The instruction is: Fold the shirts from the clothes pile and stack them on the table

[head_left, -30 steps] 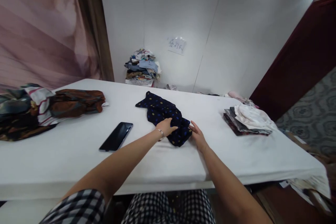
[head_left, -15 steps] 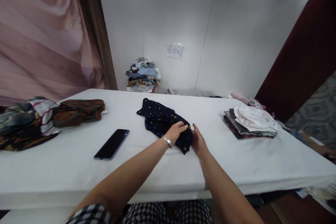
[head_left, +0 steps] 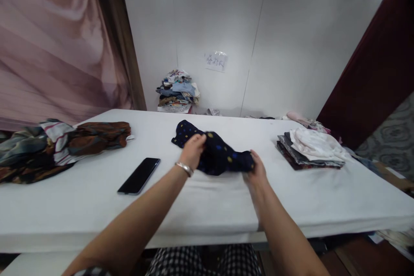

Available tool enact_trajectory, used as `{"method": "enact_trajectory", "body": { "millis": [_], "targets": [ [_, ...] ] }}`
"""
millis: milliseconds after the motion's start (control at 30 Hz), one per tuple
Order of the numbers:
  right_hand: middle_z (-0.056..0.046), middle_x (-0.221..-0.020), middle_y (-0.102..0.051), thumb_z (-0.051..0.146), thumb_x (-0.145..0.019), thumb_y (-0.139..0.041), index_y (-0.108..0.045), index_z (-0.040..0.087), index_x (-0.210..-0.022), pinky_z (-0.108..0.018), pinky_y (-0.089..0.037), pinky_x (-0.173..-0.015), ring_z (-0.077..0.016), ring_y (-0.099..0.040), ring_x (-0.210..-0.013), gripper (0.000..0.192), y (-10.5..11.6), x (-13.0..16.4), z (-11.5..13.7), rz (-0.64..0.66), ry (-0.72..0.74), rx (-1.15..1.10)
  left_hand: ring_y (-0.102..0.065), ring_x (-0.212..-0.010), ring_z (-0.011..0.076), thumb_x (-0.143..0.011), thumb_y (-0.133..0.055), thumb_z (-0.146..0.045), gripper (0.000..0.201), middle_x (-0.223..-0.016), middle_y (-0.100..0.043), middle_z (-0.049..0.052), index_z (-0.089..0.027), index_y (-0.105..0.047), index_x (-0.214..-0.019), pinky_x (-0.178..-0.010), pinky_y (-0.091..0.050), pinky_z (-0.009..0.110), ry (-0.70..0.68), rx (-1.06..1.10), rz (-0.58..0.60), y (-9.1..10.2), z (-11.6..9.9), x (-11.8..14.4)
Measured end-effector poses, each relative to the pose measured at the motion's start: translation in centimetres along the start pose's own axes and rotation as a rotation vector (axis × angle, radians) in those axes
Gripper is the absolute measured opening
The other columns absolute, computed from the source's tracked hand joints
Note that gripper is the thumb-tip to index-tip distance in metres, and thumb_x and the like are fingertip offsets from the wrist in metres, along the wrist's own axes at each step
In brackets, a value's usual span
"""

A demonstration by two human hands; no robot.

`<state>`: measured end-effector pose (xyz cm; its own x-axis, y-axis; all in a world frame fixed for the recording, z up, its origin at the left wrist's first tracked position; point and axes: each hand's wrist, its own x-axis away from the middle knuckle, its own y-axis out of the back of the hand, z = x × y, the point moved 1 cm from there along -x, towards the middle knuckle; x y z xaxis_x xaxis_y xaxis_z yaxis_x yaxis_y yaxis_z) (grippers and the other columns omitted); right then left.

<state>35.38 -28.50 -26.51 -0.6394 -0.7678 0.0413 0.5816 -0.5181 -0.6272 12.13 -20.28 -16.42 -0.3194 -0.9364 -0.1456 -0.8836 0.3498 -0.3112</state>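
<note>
A dark navy garment with coloured dots (head_left: 217, 156) is stretched between both hands just above the white table (head_left: 200, 207), its far end still lying on the cloth. My left hand (head_left: 192, 150), with a silver bracelet at the wrist, grips the garment's left part. My right hand (head_left: 255, 171) pinches its right end. Both hands are near the middle of the table.
A black phone (head_left: 139, 175) lies left of my left arm. Crumpled clothes (head_left: 58, 144) are heaped at the table's left end, and a folded stack (head_left: 310, 150) sits at the right. Another pile of clothes (head_left: 177, 90) rests on the floor by the wall.
Both hands have taken hold of the dotted garment, moved apart and lifted it, spreading it sideways. Before, the hands were close together on its near end.
</note>
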Motion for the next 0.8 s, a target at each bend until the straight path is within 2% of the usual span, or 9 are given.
{"method": "enact_trajectory", "body": {
  "millis": [100, 200, 300, 367, 467, 600, 667, 733, 800],
  "targets": [
    [0.008, -0.061, -0.06, 0.018, -0.064, -0.076, -0.061, 0.023, -0.081, -0.017, -0.043, -0.046, -0.0066, -0.053, -0.049, 0.024, -0.8, -1.7, 6.3, -0.022, 0.221, -0.134, -0.055, -0.072, 0.0128, -0.066, -0.075, -0.041, 0.036, -0.068, -0.055, -0.002, -0.02, -0.045, -0.064, -0.075, -0.048, 0.03, -0.188, 0.063, -0.091, 1.5, -5.1, -3.0],
    [0.007, -0.073, -0.063, 0.017, -0.07, -0.071, -0.061, 0.024, -0.091, -0.016, -0.045, -0.053, -0.0063, -0.06, -0.061, 0.025, -3.3, -1.7, 13.9, 0.09, 0.483, -0.143, -0.052, -0.069, 0.0109, -0.069, -0.072, -0.038, 0.029, -0.066, -0.051, -0.004, -0.019, -0.051, -0.066, -0.072, -0.045, 0.026, -0.452, -0.081, -0.187, 1.3, -8.9, -4.2],
    [0.006, -0.08, -0.06, 0.017, -0.073, -0.07, -0.062, 0.027, -0.105, -0.019, -0.047, -0.06, -0.0114, -0.066, -0.081, 0.035, -5.9, -0.2, 19.8, 0.187, 0.719, 0.003, -0.044, -0.061, 0.0093, -0.073, -0.067, -0.04, 0.026, -0.06, -0.044, -0.006, -0.018, -0.056, -0.068, -0.063, -0.038, 0.024, -0.681, -0.347, -0.276, 0.4, -10.5, -4.6],
    [0.007, -0.074, -0.055, 0.017, -0.07, -0.072, -0.063, 0.027, -0.107, -0.02, -0.045, -0.059, -0.0133, -0.067, -0.083, 0.04, -6.8, 0.5, 21.5, 0.211, 0.788, 0.104, -0.042, -0.06, 0.0099, -0.076, -0.063, -0.042, 0.025, -0.058, -0.044, -0.006, -0.018, -0.058, -0.068, -0.062, -0.037, 0.024, -0.689, -0.496, -0.273, 0.2, -10.1, -5.3],
    [0.008, -0.062, -0.047, 0.021, -0.065, -0.076, -0.066, 0.024, -0.104, -0.019, -0.037, -0.049, -0.0116, -0.061, -0.066, 0.041, -6.2, 0.3, 20.7, 0.183, 0.718, 0.278, -0.051, -0.065, 0.0136, -0.077, -0.06, -0.041, 0.025, -0.061, -0.054, -0.004, -0.019, -0.061, -0.067, -0.069, -0.041, 0.026, -0.463, -0.707, -0.176, 0.9, -7.4, -7.0],
    [0.006, -0.057, -0.053, 0.029, -0.069, -0.073, -0.071, 0.022, -0.103, -0.023, -0.036, -0.047, -0.0104, -0.048, -0.052, 0.035, -3.9, -0.2, 16.3, 0.129, 0.511, 0.625, -0.062, -0.08, 0.021, -0.077, -0.057, -0.041, 0.026, -0.083, -0.071, 0.005, -0.018, -0.069, -0.081, -0.081, -0.047, 0.032, -0.261, -0.787, -0.084, 1.7, -2.6, -7.4],
    [0.001, -0.068, -0.064, 0.031, -0.074, -0.069, -0.073, 0.023, -0.102, -0.028, -0.045, -0.058, -0.0136, -0.054, -0.061, 0.03, -3.2, 0.1, 14.2, 0.161, 0.471, 0.767, -0.064, -0.085, 0.0212, -0.079, -0.056, -0.042, 0.028, -0.091, -0.073, 0.006, -0.019, -0.07, -0.089, -0.084, -0.048, 0.032, -0.271, -0.757, -0.032, 1.0, -0.5, -5.6],
    [-0.003, -0.089, -0.07, 0.032, -0.077, -0.066, -0.074, 0.024, -0.102, -0.033, -0.049, -0.074, -0.017, -0.06, -0.077, 0.027, -3.0, 0.5, 12.9, 0.214, 0.475, 0.846, -0.065, -0.082, 0.0194, -0.082, -0.054, -0.043, 0.028, -0.089, -0.073, 0.004, -0.021, -0.07, -0.091, -0.08, -0.05, 0.031, -0.256, -0.714, 0.118, -0.3, 1.3, -2.8],
    [-0.003, -0.1, -0.071, 0.034, -0.079, -0.064, -0.073, 0.025, -0.106, -0.033, -0.049, -0.078, -0.0169, -0.061, -0.082, 0.03, -3.5, 0.9, 12.4, 0.261, 0.471, 0.875, -0.065, -0.072, 0.0174, -0.085, -0.052, -0.044, 0.029, -0.081, -0.071, 0.002, -0.022, -0.07, -0.091, -0.071, -0.052, 0.03, -0.213, -0.682, 0.31, -1.9, 2.9, 0.4]
  ]
}}
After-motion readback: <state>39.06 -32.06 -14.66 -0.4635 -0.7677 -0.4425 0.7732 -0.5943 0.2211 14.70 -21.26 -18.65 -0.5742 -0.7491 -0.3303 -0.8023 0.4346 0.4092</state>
